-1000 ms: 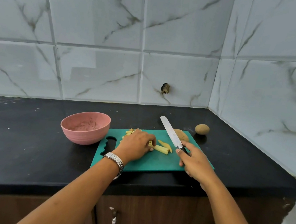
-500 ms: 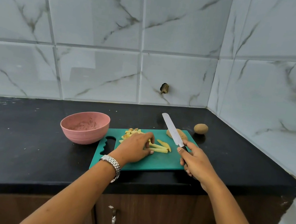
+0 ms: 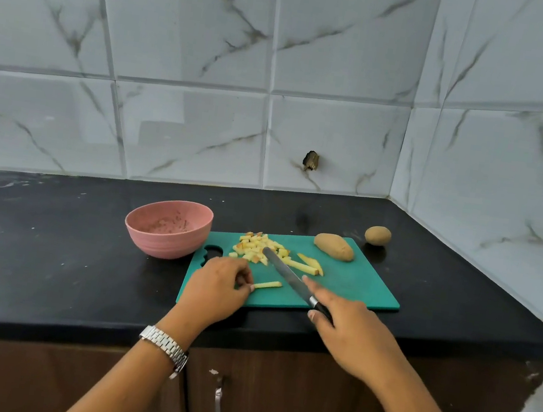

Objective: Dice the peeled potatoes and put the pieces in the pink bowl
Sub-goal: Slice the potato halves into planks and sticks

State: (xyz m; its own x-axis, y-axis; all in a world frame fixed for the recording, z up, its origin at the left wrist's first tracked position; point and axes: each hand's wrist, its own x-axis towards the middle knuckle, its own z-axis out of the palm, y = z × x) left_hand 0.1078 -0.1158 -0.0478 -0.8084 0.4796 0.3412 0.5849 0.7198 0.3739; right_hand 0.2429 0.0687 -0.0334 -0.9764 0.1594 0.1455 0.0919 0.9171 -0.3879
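One counter: black, under marbled tiles.
Board: green, at the counter's near edge.
Bowl: pink, just left of the board; brown specks inside, no potato pieces yet.
Right hand: grips the black handle of the knife where it meets the blade.
Left hand: pinches the near end of one stick.
Potato: whole, on the board's far right corner; a small potato rests on the counter just beyond.
Knife: blade slants across the board, tip at the dice.
Dice: a heap at the board's far left, near the bowl.
Sticks: a few uncut, just right of the dice.
Stick: alone near the board's front edge, apart from the others.
Change: half a second ago the left hand covered the sticks and the blade pointed up and away; now the hand has drawn back with one stick and the blade has swung down leftward.
Meaning: likely that stick is being lined up for cross-cuts; dicing is partway, with a whole potato waiting and nothing in the bowl.
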